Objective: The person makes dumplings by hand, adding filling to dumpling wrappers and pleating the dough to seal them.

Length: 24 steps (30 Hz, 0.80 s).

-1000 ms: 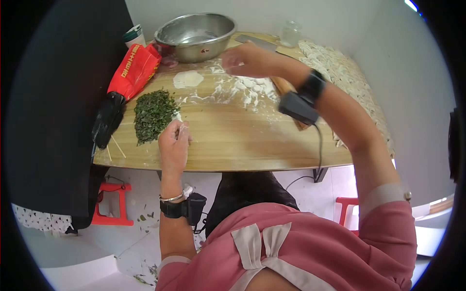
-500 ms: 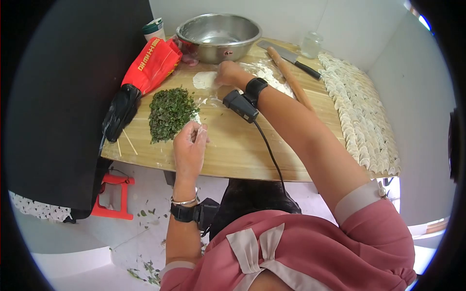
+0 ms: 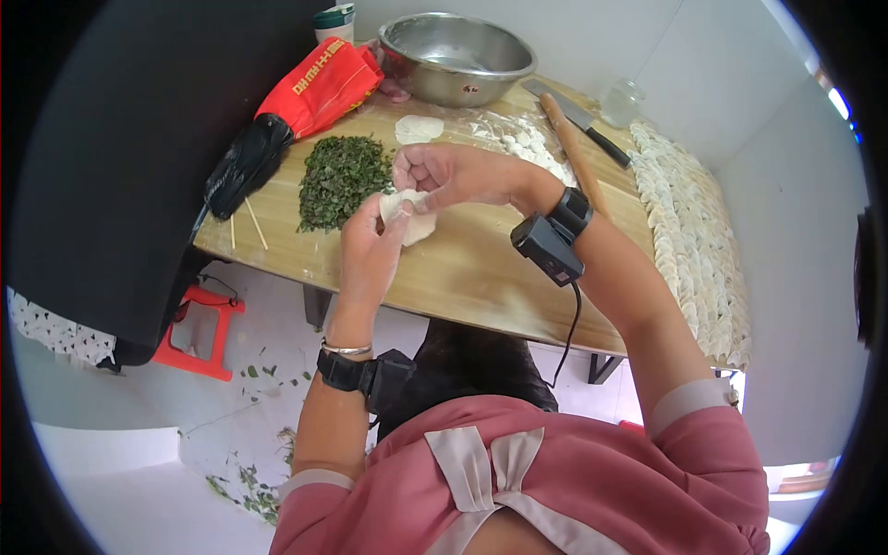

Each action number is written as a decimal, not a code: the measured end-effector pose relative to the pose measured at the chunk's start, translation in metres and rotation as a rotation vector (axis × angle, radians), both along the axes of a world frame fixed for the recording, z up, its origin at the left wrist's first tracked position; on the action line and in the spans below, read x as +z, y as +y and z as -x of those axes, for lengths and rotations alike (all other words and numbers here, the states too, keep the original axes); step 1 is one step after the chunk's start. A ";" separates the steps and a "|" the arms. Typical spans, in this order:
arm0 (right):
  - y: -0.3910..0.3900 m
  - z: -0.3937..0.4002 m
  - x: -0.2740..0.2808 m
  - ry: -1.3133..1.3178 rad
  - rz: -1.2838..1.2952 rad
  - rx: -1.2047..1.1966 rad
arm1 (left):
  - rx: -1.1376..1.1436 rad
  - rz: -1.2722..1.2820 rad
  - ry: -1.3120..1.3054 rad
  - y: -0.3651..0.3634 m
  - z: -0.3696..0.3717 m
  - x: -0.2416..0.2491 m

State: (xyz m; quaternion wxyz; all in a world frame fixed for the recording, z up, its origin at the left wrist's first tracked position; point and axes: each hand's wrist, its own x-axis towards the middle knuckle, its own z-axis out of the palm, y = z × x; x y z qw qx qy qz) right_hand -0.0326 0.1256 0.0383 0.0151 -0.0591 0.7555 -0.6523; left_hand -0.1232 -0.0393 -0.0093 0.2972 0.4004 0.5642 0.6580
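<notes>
Head view: L hand (image 3: 370, 245) nearly closed, thumb + fingers pinching dough round (image 3: 418, 229) above table (image 3: 481, 268); R hand (image 3: 453, 176) part-curled, thumb at dough's edge, can't tell if gripping; chopped greens (image 3: 340, 183) near L hand; 1 flat wrapper (image 3: 419, 129) beyond; rolling pin (image 3: 575, 157) beside knife (image 3: 606, 143).

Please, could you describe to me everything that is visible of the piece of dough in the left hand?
The thin, off-white piece of dough looks soft and matte, with a curved lower edge. It is held over the light wooden table, to the right of the chopped green leaves. The left hand pinches its left side between thumb and fingers; the right hand is at its upper edge. Fingers cover part of it, so I cannot tell its full outline.
</notes>
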 end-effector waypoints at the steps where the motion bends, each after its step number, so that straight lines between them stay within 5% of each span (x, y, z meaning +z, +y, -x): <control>1: 0.003 -0.001 -0.003 -0.002 0.004 0.006 | 0.006 0.004 -0.002 -0.003 -0.001 -0.003; 5: 0.022 0.004 -0.003 -0.130 -0.100 -0.239 | -0.085 0.021 0.268 -0.010 -0.006 -0.002; 7: 0.026 0.017 -0.020 -0.041 -0.906 -0.436 | -0.261 0.051 0.416 -0.007 -0.003 -0.007; 10: 0.024 0.035 -0.035 0.085 -1.050 -0.401 | -0.318 0.097 0.361 -0.012 -0.002 -0.001; 17: -0.008 0.036 -0.034 0.087 -0.874 -0.433 | -0.372 0.018 0.192 -0.017 0.003 -0.003; 24: -0.018 0.045 -0.052 0.166 -0.890 -0.730 | -0.458 -0.006 -0.032 -0.015 0.010 -0.007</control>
